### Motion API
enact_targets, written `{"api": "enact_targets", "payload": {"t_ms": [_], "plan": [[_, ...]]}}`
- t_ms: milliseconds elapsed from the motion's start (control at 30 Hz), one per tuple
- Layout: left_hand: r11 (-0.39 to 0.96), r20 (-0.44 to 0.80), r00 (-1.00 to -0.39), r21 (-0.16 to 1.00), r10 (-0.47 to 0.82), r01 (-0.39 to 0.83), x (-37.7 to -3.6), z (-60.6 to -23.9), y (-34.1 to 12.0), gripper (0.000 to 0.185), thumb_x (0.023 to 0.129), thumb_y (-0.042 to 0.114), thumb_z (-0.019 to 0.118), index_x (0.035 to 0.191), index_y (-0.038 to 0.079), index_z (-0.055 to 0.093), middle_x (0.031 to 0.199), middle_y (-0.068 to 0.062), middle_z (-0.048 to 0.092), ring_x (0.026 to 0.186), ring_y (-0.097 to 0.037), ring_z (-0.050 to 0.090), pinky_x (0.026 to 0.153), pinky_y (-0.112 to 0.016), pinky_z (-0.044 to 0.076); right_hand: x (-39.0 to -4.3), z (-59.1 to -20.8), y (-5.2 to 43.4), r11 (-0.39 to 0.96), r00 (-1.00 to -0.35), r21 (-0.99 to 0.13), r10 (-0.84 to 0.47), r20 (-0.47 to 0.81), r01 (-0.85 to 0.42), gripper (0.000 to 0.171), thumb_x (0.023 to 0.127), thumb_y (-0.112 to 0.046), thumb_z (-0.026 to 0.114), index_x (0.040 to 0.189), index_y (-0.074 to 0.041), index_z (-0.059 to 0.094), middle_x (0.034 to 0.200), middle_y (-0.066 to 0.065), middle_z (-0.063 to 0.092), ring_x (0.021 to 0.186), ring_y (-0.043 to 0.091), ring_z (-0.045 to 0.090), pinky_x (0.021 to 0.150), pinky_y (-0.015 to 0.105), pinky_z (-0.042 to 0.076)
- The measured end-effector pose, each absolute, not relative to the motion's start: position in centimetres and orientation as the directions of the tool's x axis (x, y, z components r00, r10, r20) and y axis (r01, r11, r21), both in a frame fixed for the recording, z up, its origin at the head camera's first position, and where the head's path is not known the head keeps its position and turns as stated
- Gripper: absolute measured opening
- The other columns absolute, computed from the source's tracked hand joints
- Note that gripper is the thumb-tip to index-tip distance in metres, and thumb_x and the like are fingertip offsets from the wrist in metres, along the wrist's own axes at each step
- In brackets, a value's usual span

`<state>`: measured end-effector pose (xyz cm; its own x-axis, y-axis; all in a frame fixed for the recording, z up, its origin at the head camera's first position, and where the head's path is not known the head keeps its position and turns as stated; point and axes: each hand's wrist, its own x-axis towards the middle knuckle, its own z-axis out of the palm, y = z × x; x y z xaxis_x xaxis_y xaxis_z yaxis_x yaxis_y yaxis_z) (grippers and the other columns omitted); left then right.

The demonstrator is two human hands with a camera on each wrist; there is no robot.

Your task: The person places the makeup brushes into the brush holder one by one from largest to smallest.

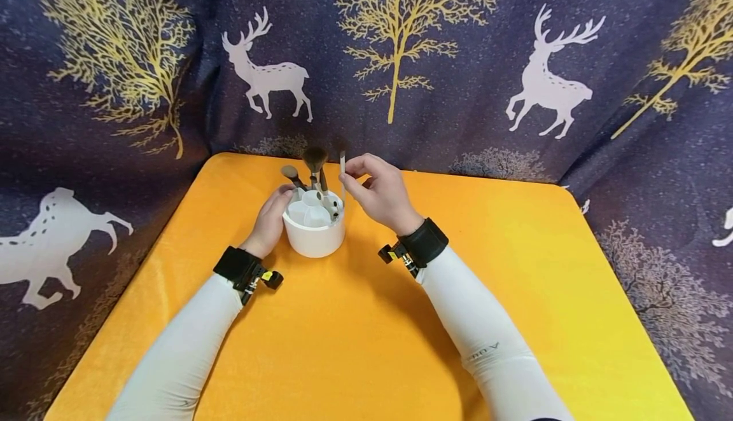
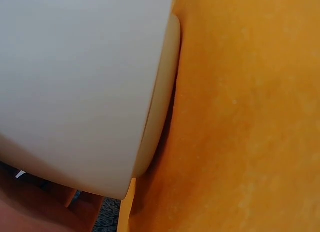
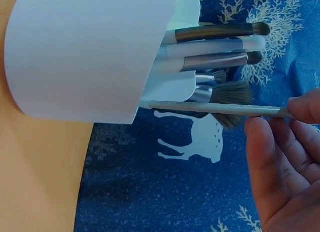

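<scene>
A white round makeup brush holder (image 1: 315,243) with several compartments stands on the table. My left hand (image 1: 269,225) holds its left side, fingers curved along the wall; in the left wrist view the holder (image 2: 85,81) hides most of that hand. Between thumb and fingers, my right hand (image 1: 382,195) pinches a thin makeup brush (image 3: 220,108) near its upper end. That brush is upright, its lower end at the holder's right rim. Other brushes stand inside, among them a large fluffy brush (image 1: 315,159), a rounded one (image 1: 290,172) and several small dark-tipped ones (image 3: 225,31).
An orange cloth covers the table (image 1: 343,345). Behind it and along both sides hangs a dark blue curtain (image 1: 446,90) printed with white deer and golden trees, close behind the table's far edge. Each wrist wears a black strap with a small camera.
</scene>
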<state>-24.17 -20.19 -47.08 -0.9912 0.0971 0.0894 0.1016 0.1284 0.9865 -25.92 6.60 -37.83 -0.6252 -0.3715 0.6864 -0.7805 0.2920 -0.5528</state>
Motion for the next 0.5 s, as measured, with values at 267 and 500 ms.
{"api": "enact_targets", "payload": {"t_ms": [267,500], "plan": [[0.141,0.092,-0.990,0.984,0.102,0.106,-24.32,-47.15,-20.24,0.051,0.119,0.033,0.028,0.150,-0.005,0.041,0.150,-0.026,0.046,0.140,-0.035,0.042,0.125,-0.046,0.027,-25.74,-37.63,5.98,0.277,-0.640,-0.578,-0.384,0.666,-0.768,0.009,0.104,-0.006,0.078,0.112,-0.004,0.075,0.104,0.007,0.074,0.090,0.018,0.065,0.069,0.031,0.057],[0.145,0.095,-0.990,0.983,0.101,0.109,-24.25,-47.17,-20.22,0.051,0.120,0.033,0.028,0.150,-0.006,0.041,0.152,-0.026,0.045,0.142,-0.034,0.041,0.127,-0.046,0.026,-25.64,-37.73,5.68,0.272,-0.655,-0.598,-0.390,0.647,-0.754,0.009,0.104,-0.005,0.077,0.113,-0.003,0.075,0.105,0.009,0.074,0.091,0.020,0.066,0.069,0.043,0.060]]}}
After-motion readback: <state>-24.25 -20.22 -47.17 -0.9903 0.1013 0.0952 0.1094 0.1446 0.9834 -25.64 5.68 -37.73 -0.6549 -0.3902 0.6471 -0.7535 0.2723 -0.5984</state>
